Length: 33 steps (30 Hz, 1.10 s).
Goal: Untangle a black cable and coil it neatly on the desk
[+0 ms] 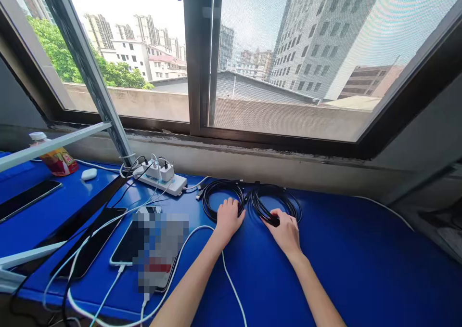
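Two coils of black cable lie side by side on the blue tabletop (346, 259), near the wall under the window. My left hand (228, 219) rests on the near right edge of the left cable coil (205, 206), its fingers laid over the loops and its thumb apart. A connector end (199, 196) sticks out at that coil's left side. On the right, my right hand (287, 230) has its thumb and fingers closed around the near edge of the right cable coil (295, 204). Parts of both coils are hidden under my fingers.
A white power strip (176, 185) with chargers stands left of the coils. Several phones lie on the left, including one (132, 240) plugged into a cable. A white cable (231, 279) passes by my left forearm. A bottle (59, 161) and a metal frame post (94, 71) stand farther left.
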Each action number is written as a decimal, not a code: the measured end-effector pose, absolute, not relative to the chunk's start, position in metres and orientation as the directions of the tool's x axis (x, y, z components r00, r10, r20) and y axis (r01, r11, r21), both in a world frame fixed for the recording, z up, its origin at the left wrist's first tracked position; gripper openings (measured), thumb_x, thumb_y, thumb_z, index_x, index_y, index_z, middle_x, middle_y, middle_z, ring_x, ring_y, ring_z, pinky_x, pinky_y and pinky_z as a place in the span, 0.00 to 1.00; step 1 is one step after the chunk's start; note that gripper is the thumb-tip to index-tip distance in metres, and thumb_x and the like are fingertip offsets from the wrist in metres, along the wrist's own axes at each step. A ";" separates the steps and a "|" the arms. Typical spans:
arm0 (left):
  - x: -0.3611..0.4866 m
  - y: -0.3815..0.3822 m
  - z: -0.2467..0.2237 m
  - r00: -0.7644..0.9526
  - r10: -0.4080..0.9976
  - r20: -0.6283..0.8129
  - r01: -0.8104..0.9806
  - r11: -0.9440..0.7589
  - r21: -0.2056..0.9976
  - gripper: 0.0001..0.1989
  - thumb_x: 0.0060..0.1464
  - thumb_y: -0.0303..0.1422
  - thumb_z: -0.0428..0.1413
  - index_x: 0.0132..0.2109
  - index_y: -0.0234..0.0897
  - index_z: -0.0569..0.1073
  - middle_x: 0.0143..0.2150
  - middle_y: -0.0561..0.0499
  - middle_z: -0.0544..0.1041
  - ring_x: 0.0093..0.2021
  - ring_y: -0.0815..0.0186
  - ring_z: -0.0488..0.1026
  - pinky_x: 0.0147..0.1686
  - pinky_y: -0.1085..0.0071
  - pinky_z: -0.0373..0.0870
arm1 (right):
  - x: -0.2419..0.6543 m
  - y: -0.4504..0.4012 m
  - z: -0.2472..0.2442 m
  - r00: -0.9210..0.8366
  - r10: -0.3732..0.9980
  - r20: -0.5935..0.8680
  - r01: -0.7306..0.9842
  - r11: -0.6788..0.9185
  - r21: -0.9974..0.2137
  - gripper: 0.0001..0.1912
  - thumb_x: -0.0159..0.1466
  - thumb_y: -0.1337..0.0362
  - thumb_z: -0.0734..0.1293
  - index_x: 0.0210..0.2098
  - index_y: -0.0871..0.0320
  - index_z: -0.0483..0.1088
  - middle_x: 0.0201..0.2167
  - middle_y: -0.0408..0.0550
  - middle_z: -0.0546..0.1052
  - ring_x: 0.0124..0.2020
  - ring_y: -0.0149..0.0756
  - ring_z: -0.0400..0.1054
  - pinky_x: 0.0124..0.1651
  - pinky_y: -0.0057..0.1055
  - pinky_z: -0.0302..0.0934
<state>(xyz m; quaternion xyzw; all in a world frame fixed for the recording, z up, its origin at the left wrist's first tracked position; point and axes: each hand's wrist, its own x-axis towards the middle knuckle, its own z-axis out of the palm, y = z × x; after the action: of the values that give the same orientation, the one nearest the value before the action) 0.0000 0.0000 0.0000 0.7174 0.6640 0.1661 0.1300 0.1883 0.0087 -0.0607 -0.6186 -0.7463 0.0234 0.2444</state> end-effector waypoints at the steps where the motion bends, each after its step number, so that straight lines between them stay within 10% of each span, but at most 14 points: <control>1: 0.000 0.000 -0.004 0.082 0.995 0.049 0.913 -0.094 0.396 0.15 0.59 0.37 0.54 0.51 0.35 0.71 0.51 0.45 0.73 0.48 0.60 0.73 0.47 0.56 0.72 | 0.188 0.008 -0.060 -0.097 0.935 0.342 0.912 0.221 -0.345 0.13 0.67 0.57 0.65 0.43 0.61 0.70 0.40 0.48 0.74 0.39 0.36 0.71 0.44 0.39 0.68; 17: 0.001 -0.009 -0.009 0.023 0.958 0.285 0.788 -0.193 0.585 0.13 0.54 0.27 0.54 0.47 0.33 0.74 0.43 0.42 0.76 0.46 0.56 0.74 0.45 0.58 0.72 | 0.211 0.046 0.023 0.325 0.869 0.374 0.791 -0.033 -0.611 0.11 0.68 0.58 0.63 0.43 0.60 0.70 0.40 0.48 0.74 0.36 0.33 0.70 0.39 0.34 0.69; 28: 0.004 -0.013 0.070 -0.358 0.741 0.569 0.423 -0.414 0.806 0.12 0.58 0.33 0.43 0.39 0.37 0.70 0.39 0.45 0.73 0.38 0.63 0.71 0.40 0.66 0.70 | 0.202 0.032 0.175 0.278 0.825 0.493 0.375 0.379 -0.846 0.21 0.54 0.50 0.71 0.38 0.61 0.70 0.23 0.38 0.68 0.20 0.27 0.60 0.26 0.28 0.61; 33: 0.010 -0.042 0.132 -0.023 0.851 0.525 0.122 -0.519 0.846 0.25 0.62 0.44 0.38 0.28 0.38 0.73 0.30 0.50 0.73 0.31 0.67 0.69 0.34 0.71 0.66 | 0.141 -0.014 0.172 0.178 0.811 0.557 0.189 0.528 -0.828 0.38 0.49 0.45 0.68 0.54 0.58 0.67 0.26 0.40 0.71 0.23 0.30 0.64 0.30 0.31 0.64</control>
<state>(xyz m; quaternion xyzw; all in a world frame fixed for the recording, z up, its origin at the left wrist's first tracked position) 0.0096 -0.0423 0.1318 0.6301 0.3862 0.6018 0.3027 0.1413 -0.0142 0.1723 -0.4213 -0.5935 0.2423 0.6415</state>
